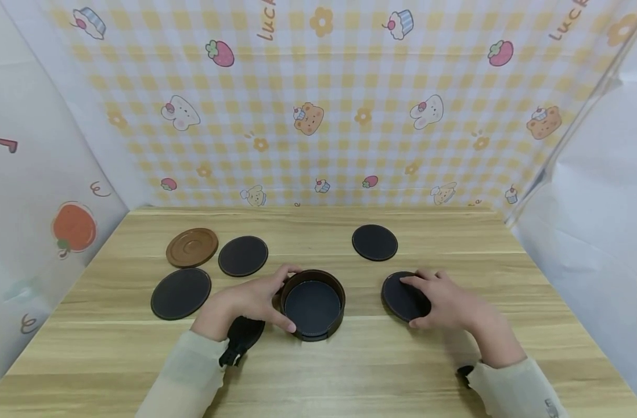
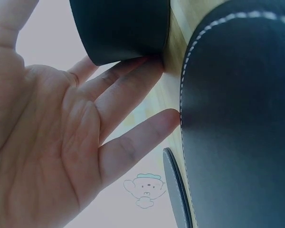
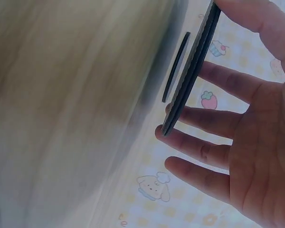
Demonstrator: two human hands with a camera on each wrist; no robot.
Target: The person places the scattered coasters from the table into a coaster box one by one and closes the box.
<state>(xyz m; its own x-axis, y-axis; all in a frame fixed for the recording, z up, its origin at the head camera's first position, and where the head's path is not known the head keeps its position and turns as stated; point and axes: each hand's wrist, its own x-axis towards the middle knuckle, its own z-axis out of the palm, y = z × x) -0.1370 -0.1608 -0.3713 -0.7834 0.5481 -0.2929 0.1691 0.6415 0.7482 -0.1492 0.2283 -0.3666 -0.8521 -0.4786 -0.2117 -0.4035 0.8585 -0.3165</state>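
Note:
A round dark coaster holder stands on the table with a black coaster lying inside it. My left hand grips the holder's left side, thumb at the front and fingers at the back; the left wrist view shows fingers against the holder's outer wall. To the right, my right hand pinches a black round coaster between thumb and fingers. Seen edge-on in the right wrist view, that coaster appears raised off the table.
Black coasters lie at the back right, the back left and the left. A brown round lid-like disc touches the left coaster. A dark shape shows under my left wrist. A patterned cloth hangs behind the table.

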